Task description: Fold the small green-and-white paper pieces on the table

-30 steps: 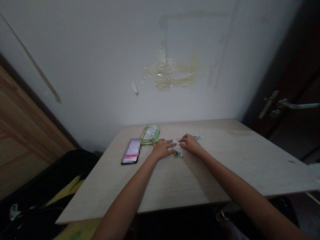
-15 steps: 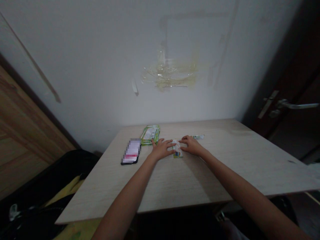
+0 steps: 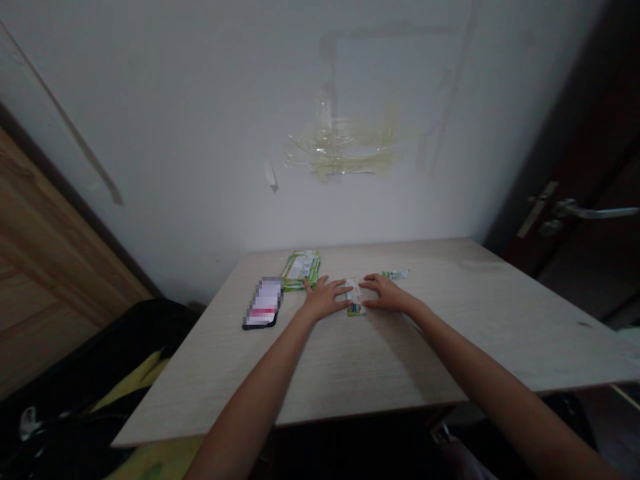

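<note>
A small printed packet [image 3: 355, 293], whitish with a yellow-green and blue lower end, lies flat on the pale wooden table [image 3: 345, 373]. My left hand [image 3: 323, 300] rests with its fingers spread, the fingertips on the packet's left edge. From the other side, my right hand [image 3: 386, 293] touches the right edge with its thumb and fingers apart. Behind my left hand sits a stack of green and white packets [image 3: 301, 267]. A narrow green and white strip [image 3: 397, 274] lies just beyond my right hand.
To the left of my left hand is a phone [image 3: 263, 303] with a blurred screen. The wall [image 3: 200, 133] with old tape [image 3: 345, 150] rises behind the table. A dark door with a metal handle [image 3: 595, 211] stands at right, and a black bag [image 3: 145, 327] at left.
My right hand has slid down along the packet's right edge and its fingers have spread, uncovering more of the strip. My left hand has stayed in place.
</note>
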`<state>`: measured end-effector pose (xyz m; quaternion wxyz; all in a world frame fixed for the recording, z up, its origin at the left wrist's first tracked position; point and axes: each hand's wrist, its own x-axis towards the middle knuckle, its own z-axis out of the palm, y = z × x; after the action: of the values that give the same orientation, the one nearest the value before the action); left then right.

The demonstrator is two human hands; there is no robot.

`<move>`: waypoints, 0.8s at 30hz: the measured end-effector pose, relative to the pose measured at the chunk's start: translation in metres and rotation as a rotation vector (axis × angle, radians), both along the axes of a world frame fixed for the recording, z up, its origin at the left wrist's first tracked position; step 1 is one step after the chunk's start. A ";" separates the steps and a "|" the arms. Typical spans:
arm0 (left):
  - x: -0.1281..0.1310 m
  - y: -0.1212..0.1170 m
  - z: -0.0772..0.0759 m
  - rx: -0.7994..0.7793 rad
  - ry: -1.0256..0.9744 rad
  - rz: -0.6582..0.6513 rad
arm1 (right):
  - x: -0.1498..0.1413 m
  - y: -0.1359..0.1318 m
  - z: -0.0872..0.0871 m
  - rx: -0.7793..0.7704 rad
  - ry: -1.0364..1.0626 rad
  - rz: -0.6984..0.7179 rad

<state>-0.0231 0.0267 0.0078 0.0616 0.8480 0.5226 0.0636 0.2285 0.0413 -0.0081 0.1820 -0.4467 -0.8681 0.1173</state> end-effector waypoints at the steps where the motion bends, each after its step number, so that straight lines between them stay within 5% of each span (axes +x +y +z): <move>1: 0.000 0.000 0.000 -0.002 0.002 -0.001 | 0.001 0.000 0.000 -0.006 0.000 0.005; 24: 0.001 -0.004 -0.002 0.037 -0.047 0.002 | 0.007 0.003 -0.013 -0.110 0.055 0.038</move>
<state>-0.0222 0.0230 0.0058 0.0580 0.8467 0.5206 0.0934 0.2357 0.0441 -0.0216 0.1785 -0.4360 -0.8634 0.1805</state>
